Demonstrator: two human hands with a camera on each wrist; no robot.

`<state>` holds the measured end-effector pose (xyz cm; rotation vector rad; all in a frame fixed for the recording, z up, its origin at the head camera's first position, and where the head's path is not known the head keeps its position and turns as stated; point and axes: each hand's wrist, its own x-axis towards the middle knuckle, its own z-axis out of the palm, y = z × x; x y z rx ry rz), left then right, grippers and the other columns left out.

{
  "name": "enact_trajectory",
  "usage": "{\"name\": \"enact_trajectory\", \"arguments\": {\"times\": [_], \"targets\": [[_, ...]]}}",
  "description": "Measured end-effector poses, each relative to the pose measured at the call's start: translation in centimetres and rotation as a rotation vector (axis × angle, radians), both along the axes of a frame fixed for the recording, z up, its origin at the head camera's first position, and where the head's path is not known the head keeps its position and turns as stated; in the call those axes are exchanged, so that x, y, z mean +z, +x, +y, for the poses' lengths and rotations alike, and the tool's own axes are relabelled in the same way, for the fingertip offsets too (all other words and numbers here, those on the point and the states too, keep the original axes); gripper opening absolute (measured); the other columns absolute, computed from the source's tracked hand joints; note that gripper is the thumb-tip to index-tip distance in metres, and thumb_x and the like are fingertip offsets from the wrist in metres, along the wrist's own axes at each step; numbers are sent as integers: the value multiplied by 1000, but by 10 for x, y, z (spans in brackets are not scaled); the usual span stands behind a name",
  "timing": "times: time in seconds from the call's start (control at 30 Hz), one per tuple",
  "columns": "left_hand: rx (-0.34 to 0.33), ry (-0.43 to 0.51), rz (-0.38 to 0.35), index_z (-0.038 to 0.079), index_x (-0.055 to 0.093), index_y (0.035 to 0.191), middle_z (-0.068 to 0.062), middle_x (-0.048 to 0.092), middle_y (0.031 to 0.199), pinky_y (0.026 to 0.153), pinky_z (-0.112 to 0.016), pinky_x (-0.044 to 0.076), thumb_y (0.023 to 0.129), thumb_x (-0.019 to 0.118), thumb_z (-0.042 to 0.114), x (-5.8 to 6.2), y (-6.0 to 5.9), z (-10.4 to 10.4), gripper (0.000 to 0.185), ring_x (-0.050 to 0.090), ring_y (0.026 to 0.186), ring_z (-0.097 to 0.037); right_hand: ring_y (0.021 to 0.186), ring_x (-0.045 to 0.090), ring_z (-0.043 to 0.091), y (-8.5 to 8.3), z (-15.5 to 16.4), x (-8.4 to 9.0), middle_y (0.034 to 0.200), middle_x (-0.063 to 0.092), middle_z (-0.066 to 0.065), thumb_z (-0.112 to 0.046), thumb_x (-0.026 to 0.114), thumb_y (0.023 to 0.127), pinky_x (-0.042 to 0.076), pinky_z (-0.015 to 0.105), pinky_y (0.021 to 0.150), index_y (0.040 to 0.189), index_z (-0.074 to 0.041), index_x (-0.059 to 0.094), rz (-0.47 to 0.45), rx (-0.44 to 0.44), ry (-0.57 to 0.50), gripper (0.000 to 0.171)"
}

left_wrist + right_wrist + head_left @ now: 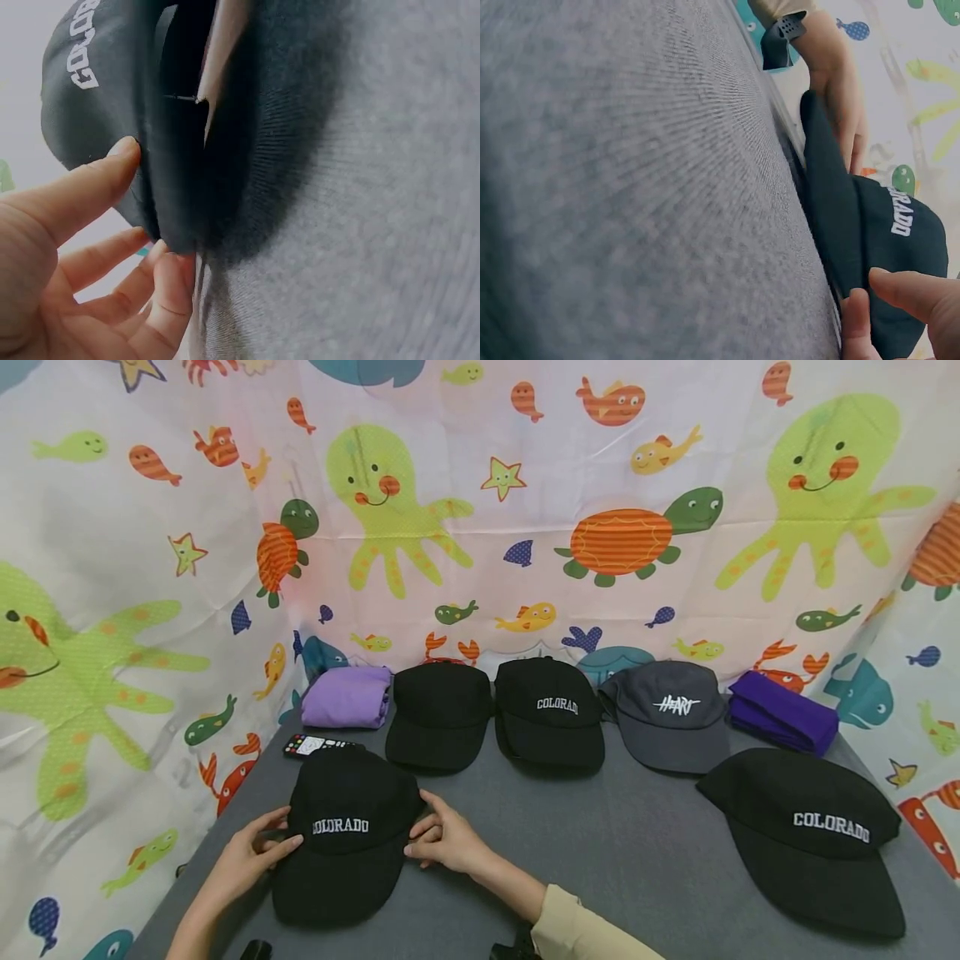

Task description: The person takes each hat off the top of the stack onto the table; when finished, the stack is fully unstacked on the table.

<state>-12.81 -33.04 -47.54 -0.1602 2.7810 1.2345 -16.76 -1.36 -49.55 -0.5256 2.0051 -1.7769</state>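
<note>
A black cap [348,835] lettered COLORADO lies on the grey table cover [600,852] at the near left, brim toward me. My left hand [279,837] holds its left side. In the left wrist view the thumb [112,169] lies on the cap's edge [169,150] and the fingers [169,281] curl under it. My right hand [420,841] holds the right side. The right wrist view shows its thumb [911,292] and a finger [855,322] pinching the cap [885,240], with the other hand [844,112] beyond.
Behind stand a plain black cap [441,714], a black COLORADO cap [551,714] and a grey HEART cap [671,718]. Another black COLORADO cap [817,835] lies at the right. A lilac folded cloth [347,696], a remote [318,745] and a purple folded cloth [783,712] sit by the sea-animal curtain [480,527].
</note>
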Motion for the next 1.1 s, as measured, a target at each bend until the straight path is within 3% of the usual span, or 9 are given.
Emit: {"name": "enact_trajectory", "arguments": {"times": [0.17, 0.43, 0.63, 0.73, 0.87, 1.1], "targets": [[-2, -29, 12, -1, 37, 139, -30, 48, 126, 59, -25, 49, 87, 64, 34, -2, -3, -1, 68, 62, 73, -9, 79, 65, 14, 0, 1, 1, 106, 62, 11, -9, 72, 80, 49, 23, 58, 148, -13, 22, 30, 16, 45, 84], [36, -118, 44, -1, 41, 136, -28, 52, 125, 69, -30, 50, 86, 64, 41, 1, -1, 6, 69, 62, 95, -28, 93, 63, 20, -3, 6, 6, 118, 56, 14, -8, 70, 82, 48, 23, 66, 148, -12, 22, 10, 79, 17, 82], [60, -136, 44, 0, 41, 137, -28, 51, 127, 76, -39, 51, 86, 62, 47, 1, 0, 9, 72, 60, 102, -34, 94, 62, 24, -5, 12, 12, 122, 52, 17, -9, 68, 84, 47, 25, 64, 145, -17, 29, 41, 59, 35, 74], [67, -147, 97, 1, 43, 136, -27, 51, 127, 80, -46, 49, 87, 60, 46, 2, 0, 11, 69, 59, 103, -35, 96, 61, 28, -5, 15, 15, 123, 51, 20, -8, 67, 85, 46, 25, 63, 145, -13, 29, 42, 56, 31, 71], [108, -162, 224, 3, 49, 132, -24, 53, 126, 81, -50, 48, 88, 60, 42, 6, 1, 18, 60, 59, 102, -37, 96, 61, 25, -7, 18, 12, 121, 53, 18, -12, 66, 86, 48, 24, 67, 144, -12, 29, 78, 55, 49, 69], [193, -147, 329, 9, 54, 129, -15, 56, 120, 71, -27, 49, 88, 62, 38, 13, 0, 31, 51, 60, 99, -33, 95, 61, 20, -12, 30, 12, 120, 54, 16, -18, 65, 87, 50, 24, 76, 144, -13, 28, 168, 58, 67, 68]]}}
